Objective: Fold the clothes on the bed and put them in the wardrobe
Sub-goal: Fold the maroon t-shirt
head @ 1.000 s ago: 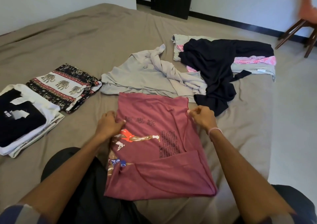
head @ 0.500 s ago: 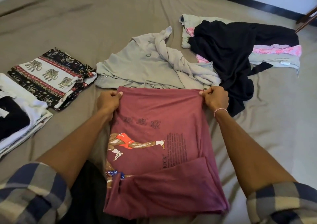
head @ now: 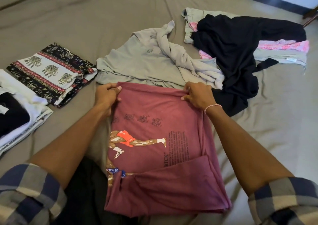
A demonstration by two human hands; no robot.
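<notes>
A maroon T-shirt [head: 154, 107] with a kicking-figure print lies in front of me on the brown bed [head: 86, 18], its near part folded over. My left hand [head: 105, 95] pinches its far left corner. My right hand [head: 197, 95] pinches the far right corner. The far edge is stretched between both hands and overlaps a crumpled grey shirt [head: 142, 59].
Folded elephant-print cloth [head: 49, 73] and a folded black-and-white stack [head: 15, 118] lie at the left. A loose black garment [head: 240, 49] covers pink cloth [head: 284, 46] and grey cloth [head: 192, 13] at the right. Floor and a dark skirting board show at the top right.
Both hands have carried the shirt's far edge away from me and spread it wider, up to the grey shirt. The view has tilted down toward the bed.
</notes>
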